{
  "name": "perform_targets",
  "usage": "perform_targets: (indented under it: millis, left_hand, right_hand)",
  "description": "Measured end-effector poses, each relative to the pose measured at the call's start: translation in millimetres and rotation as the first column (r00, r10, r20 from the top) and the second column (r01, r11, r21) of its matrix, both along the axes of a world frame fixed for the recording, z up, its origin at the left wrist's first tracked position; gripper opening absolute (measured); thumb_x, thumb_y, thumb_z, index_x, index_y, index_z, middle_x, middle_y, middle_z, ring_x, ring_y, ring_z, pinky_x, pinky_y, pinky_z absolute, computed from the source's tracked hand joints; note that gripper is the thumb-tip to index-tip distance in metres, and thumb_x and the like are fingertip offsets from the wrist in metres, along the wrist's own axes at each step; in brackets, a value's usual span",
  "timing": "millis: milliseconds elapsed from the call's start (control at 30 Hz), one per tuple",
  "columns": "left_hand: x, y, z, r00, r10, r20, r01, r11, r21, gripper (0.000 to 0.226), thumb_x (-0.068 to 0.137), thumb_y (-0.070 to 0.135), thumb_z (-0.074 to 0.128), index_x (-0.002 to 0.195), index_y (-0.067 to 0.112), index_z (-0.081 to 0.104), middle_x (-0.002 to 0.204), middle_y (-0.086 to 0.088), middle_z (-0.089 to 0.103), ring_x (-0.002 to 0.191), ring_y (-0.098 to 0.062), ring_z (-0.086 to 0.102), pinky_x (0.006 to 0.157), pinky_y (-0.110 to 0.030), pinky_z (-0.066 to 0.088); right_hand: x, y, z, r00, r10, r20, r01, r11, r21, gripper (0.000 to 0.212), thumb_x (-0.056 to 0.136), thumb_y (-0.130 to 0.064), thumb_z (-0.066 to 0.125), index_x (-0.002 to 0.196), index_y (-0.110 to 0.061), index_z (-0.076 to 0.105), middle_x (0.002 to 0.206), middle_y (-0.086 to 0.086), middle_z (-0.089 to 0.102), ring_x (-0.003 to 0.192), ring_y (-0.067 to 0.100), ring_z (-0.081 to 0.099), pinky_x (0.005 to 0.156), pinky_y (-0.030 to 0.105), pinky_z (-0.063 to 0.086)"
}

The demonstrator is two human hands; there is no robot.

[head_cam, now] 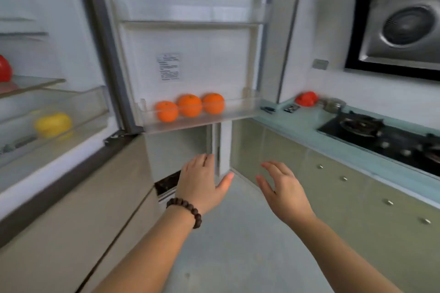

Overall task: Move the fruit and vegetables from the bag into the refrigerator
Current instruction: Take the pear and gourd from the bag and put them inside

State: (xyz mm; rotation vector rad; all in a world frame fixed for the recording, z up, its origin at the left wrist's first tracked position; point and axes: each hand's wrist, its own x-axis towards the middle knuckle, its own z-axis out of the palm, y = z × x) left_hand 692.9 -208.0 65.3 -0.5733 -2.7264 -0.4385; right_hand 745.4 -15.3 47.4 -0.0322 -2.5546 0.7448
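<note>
The refrigerator stands open on the left. Three oranges sit side by side in the clear lowest door shelf. Inside the fridge, a red pepper rests on a glass shelf, and a yellow pepper lies in the clear drawer beneath it. My left hand, with a bead bracelet on the wrist, and my right hand hover empty and spread below the door shelf, above the floor. No bag is in view.
A pale blue countertop runs along the right, bearing a red object, a small jar and a black gas hob. An extractor hood hangs above. Green cabinet doors line the right; grey floor lies ahead.
</note>
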Motion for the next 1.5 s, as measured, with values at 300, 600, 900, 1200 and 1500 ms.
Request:
perform_targets:
  millis: [300,600,900,1200,1500]
  left_hand:
    - [69,180,-36,0.909,-0.417,0.011,0.416,0.907,0.067,0.079,0.079,0.062,0.027,0.125,0.002,0.051,0.123,-0.013,0.057,0.115,-0.03,0.051,0.096,-0.041,0.043]
    - [138,323,-79,0.719,-0.69,0.081,0.687,0.723,0.066,0.081,0.078,0.062,0.026,0.125,0.002,0.051,0.124,-0.011,0.057,0.119,-0.029,0.049,0.099,-0.04,0.04]
    - [126,458,-114,0.546,-0.823,0.156,0.83,0.557,0.033,0.065,0.086,0.054,0.044,0.13,0.006,0.046,0.128,-0.006,0.052,0.124,-0.024,0.043,0.102,-0.037,0.035]
    - [66,606,-107,0.438,-0.876,0.199,0.886,0.459,0.068,0.063,0.087,0.05,0.048,0.134,0.009,0.042,0.133,-0.006,0.047,0.128,-0.022,0.037,0.105,-0.034,0.03]
    - [39,749,-122,0.403,-0.88,0.252,0.89,0.441,0.113,0.063,0.086,0.051,0.045,0.131,0.007,0.046,0.126,-0.008,0.053,0.12,-0.024,0.045,0.101,-0.037,0.038]
  right_hand:
    - [142,138,-45,0.878,-0.467,0.11,0.474,0.879,-0.051,0.041,0.095,-0.035,0.047,0.129,-0.012,0.052,0.134,0.003,0.05,0.125,0.022,0.044,0.097,0.031,0.038]
    - [233,215,-75,0.674,-0.715,0.189,0.737,0.667,-0.107,0.041,0.095,-0.035,0.046,0.129,-0.011,0.051,0.133,0.001,0.05,0.124,0.021,0.044,0.095,0.031,0.041]
    - [232,313,-97,0.475,-0.832,0.287,0.879,0.466,-0.103,0.04,0.095,-0.034,0.047,0.129,-0.014,0.05,0.136,0.0,0.048,0.127,0.02,0.042,0.096,0.033,0.042]
    - [167,452,-79,0.359,-0.898,0.256,0.933,0.35,-0.081,0.04,0.093,-0.033,0.05,0.127,-0.012,0.054,0.133,0.002,0.051,0.122,0.021,0.047,0.094,0.031,0.04]
    - [169,576,-103,0.227,-0.927,0.299,0.973,0.208,-0.096,0.037,0.093,-0.032,0.051,0.126,-0.014,0.055,0.133,0.001,0.051,0.12,0.021,0.049,0.091,0.031,0.041]
